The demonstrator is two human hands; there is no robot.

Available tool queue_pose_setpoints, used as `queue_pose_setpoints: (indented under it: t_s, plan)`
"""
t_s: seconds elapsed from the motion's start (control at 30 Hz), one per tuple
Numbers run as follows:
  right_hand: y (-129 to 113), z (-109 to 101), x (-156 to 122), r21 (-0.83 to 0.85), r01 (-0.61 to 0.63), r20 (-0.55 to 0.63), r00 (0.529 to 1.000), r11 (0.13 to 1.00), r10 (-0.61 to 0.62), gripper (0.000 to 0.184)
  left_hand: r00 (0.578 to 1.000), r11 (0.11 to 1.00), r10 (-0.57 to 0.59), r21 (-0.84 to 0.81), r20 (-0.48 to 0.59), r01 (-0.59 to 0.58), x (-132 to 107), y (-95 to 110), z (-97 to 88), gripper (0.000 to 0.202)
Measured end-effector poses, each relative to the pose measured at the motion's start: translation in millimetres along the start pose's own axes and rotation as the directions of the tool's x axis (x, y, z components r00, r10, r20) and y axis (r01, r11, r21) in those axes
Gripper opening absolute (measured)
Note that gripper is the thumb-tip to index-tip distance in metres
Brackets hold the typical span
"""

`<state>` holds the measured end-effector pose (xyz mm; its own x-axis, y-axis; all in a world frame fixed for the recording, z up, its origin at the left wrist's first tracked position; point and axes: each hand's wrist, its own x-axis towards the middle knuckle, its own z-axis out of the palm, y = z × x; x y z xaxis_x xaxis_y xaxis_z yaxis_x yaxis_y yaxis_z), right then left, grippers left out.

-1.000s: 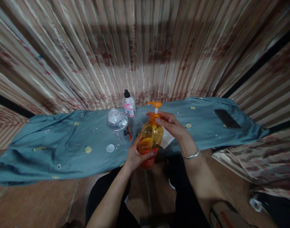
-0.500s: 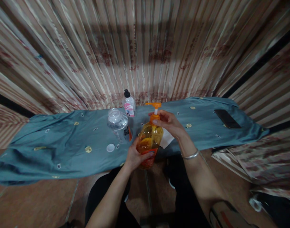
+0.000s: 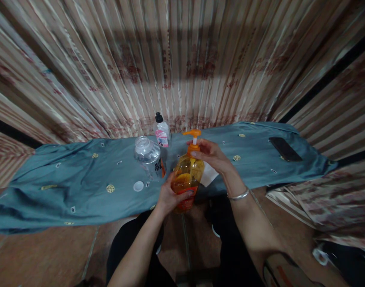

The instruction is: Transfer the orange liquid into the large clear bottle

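Note:
An amber pump bottle (image 3: 184, 169) with an orange pump head (image 3: 194, 133) leans slightly at the near edge of the cloth-covered surface. My left hand (image 3: 169, 196) is wrapped round its lower body, thumb across the label. With fingers and thumb, my right hand (image 3: 210, 154) grips the orange collar below the raised pump stem. Left of the bottle stands a clear, uncapped plastic bottle (image 3: 146, 155) with black and orange print. A white round cap (image 3: 138, 186) lies in front of it. Behind stands a small clear bottle (image 3: 162, 133) with a black top and pink label.
A teal patterned cloth (image 3: 89, 175) covers the long narrow surface. White paper (image 3: 210, 174) lies partly behind my right hand. At the right end rests a dark phone (image 3: 285, 149). A pleated curtain (image 3: 182, 71) hangs close behind, and dark bars slant at both sides.
Both hands keep their hold on the pump bottle. The whole view has shifted very slightly, and little else differs.

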<state>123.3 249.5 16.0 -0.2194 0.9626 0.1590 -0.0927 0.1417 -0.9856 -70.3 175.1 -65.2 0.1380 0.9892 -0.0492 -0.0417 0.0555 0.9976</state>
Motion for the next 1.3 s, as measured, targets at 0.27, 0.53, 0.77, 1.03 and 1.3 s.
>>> queue_pose_setpoints:
  t_s: [0.27, 0.53, 0.77, 1.03, 1.3]
  plan:
    - [-5.8, -5.1, -4.3, 0.037, -0.015, 0.086, 0.996, 0.999, 0.012, 0.05, 1.0, 1.0, 0.0, 0.001, -0.013, 0.0, 0.7, -3.3, -0.6, 0.081]
    - [-4.3, -2.8, -2.0, 0.024, -0.004, 0.052, 0.999, 1.0, 0.003, 0.053, 1.0, 1.0, 0.005, 0.024, 0.007, -0.006, 1.2, -2.2, -1.1, 0.079]
    - [-29.7, -15.1, -5.4, -0.039, 0.148, -0.029, 0.988, 0.988, -0.149, 0.044, 1.0, 0.997, 0.029, 0.072, 0.007, -0.029, 0.3, -1.8, -1.6, 0.08]
    - [-83.8, -34.9, -7.3, -0.279, 0.335, -0.093, 0.924, 0.9, -0.372, 0.043, 0.999, 0.995, 0.035, 0.091, 0.014, -0.036, -0.8, -4.6, -3.4, 0.081]
    - [-120.1, -45.4, -1.6, -0.358, 0.419, -0.046, 0.885, 0.835, -0.463, 0.042, 0.998, 0.998, 0.038, 0.057, 0.045, -0.04, -0.2, -6.5, -3.6, 0.08]
